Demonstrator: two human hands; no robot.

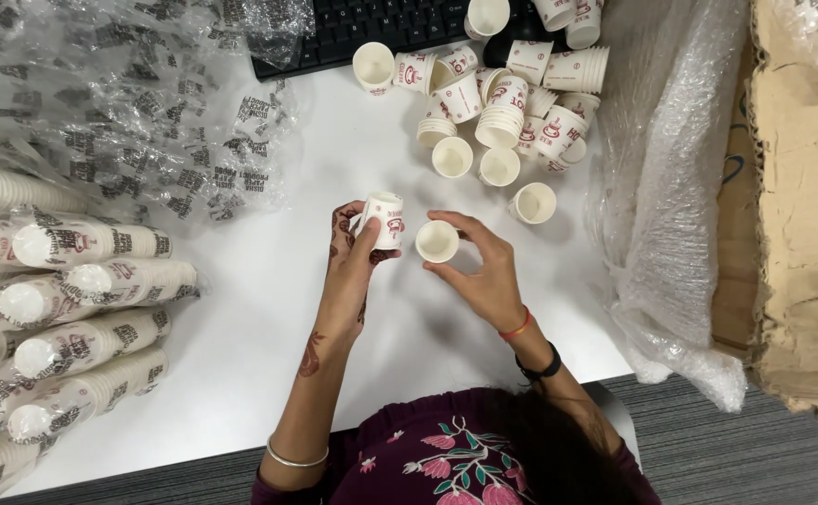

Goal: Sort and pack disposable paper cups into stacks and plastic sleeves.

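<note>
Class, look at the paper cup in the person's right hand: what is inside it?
The cup in the right hand faces up; its pale inside looks empty. The fingers hide its outer wall and what lies beneath it.

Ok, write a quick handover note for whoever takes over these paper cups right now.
Left hand: holds one printed cup on its side.
Right hand: holds a second cup, mouth up.
Loose cups: heaped beyond the hands by the keyboard.
Wrapped sleeves: stacked at the left.
Done: many cups unpacked.
Left: the heap is unsorted; the sleeves are still sealed.
</note>
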